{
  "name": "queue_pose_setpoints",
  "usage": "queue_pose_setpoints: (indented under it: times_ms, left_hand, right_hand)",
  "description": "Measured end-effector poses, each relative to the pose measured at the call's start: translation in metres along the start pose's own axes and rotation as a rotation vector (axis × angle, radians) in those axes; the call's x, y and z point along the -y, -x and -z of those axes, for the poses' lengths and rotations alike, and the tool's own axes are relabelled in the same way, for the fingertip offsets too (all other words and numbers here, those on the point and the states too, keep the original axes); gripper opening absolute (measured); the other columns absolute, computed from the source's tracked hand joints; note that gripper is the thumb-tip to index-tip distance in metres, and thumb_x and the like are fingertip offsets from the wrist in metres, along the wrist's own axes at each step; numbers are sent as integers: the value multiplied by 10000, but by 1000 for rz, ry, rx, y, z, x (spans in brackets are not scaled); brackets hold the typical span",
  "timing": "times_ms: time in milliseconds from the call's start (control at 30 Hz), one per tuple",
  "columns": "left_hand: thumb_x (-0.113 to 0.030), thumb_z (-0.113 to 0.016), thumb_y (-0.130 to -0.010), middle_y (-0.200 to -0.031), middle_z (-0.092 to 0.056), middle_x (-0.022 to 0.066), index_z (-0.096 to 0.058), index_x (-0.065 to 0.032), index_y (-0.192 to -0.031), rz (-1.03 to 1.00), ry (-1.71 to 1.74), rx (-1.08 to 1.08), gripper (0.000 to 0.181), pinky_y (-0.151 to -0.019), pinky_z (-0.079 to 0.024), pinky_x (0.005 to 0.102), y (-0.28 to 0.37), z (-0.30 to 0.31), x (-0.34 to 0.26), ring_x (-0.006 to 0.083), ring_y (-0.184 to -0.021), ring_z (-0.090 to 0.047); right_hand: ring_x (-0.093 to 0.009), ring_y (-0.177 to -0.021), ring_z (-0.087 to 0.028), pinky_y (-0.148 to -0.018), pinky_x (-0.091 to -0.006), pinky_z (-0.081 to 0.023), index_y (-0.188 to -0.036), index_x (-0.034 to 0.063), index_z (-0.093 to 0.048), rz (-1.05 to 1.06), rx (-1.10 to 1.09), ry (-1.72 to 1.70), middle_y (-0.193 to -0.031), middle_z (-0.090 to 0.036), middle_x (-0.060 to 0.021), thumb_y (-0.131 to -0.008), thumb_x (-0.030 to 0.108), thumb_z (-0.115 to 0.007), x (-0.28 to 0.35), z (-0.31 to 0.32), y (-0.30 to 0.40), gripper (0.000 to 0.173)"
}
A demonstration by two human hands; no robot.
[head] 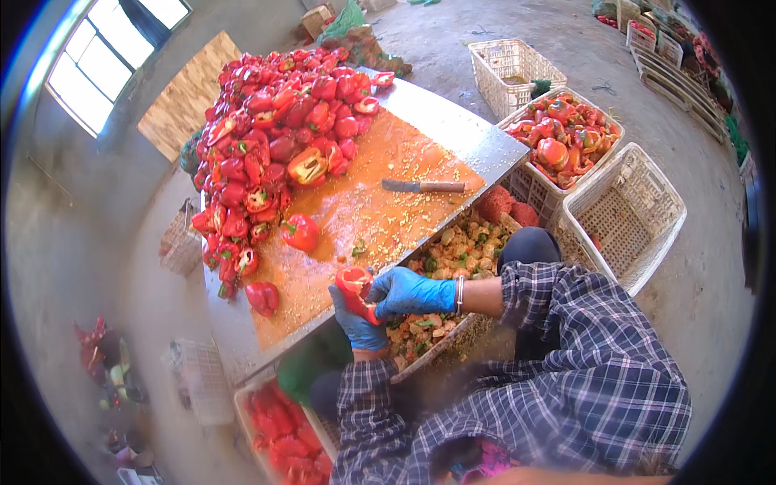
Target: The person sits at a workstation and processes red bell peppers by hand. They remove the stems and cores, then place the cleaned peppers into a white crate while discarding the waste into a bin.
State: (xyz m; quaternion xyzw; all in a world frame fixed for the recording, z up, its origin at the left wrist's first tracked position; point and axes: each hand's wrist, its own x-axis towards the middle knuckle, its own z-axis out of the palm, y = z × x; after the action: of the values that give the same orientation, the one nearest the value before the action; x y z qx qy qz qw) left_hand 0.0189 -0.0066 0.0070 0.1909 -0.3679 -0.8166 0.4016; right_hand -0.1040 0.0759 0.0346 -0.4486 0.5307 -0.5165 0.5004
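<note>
A cut red bell pepper [353,282] with a hollow, open side is held at the table's near edge, above a crate of pepper cores [467,245]. My left hand [359,327], in a blue glove, grips it from below and the left. The gloved fingers of my right hand [412,293] are at its open side; their tips are partly hidden, so whether they grip it is unclear. On the orange cutting surface [400,151] lies a knife with a wooden handle [442,187], apart from both hands. A whole red pepper [301,233] and another red pepper [262,299] rest nearby.
A large heap of red peppers [273,133] covers the table's far left. To the right stand a crate of red pepper pieces [561,139], a white plastic crate [630,212] and another crate [509,66]. Below the near edge sits a crate of red peppers [288,430].
</note>
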Motion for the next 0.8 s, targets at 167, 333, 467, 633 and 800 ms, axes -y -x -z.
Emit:
queue_pose_setpoints:
  times_ms: [167, 333, 467, 633, 800]
  left_hand:
    - [-611, -476, -945, -1149, -608, 100, -508, -70, -1300, 38, 125, 52, 648, -921, -485, 387, -8, 31, 9, 242, -1046, -587]
    - [-571, -516, -943, -1127, -592, 63, -514, -83, -1280, -26, 30, 67, 593, -893, -486, 368, -10, 17, -4, 215, -1006, -580]
    - [-509, -573, -933, -1210, -557, 68, -459, -68, -1373, -68, -129, 67, 633, -879, -501, 352, -3, 6, 9, 194, -1046, -571]
    - [-512, -578, -931, -1200, -560, 83, -430, -103, -1386, 52, -53, 120, 629, -843, -516, 394, 4, -2, 8, 240, -1046, -581]
    - [-473, -572, -949, -1213, -566, 88, -473, -78, -1341, 106, 52, 82, 566, -919, -485, 380, 5, -7, 0, 232, -1064, -581]
  right_hand:
    - [-187, -719, -681, -692, -325, -548, -936, 48, -736, 342, -178, 878, -839, -721, -141, -721, 170, -750, 6, -4, 1, 247]
    - [-148, -699, -647, -636, -322, -522, -1011, 63, -706, 347, -195, 317, -809, -665, -73, -831, 317, -707, 0, 26, -19, 311]
    - [-60, -652, -524, -589, -225, -444, -1158, 72, -630, 65, 52, -219, -795, -594, 37, -865, 258, -717, 10, 11, -10, 358]
    - [-73, -682, -570, -595, -260, -471, -1099, 56, -662, 111, 122, -153, -795, -621, 36, -854, 207, -717, 11, 18, -7, 293]
    - [-274, -690, -668, -634, -404, -512, -884, 93, -704, 362, -75, 856, -748, -681, -97, -852, 341, -679, 17, 15, -7, 252]
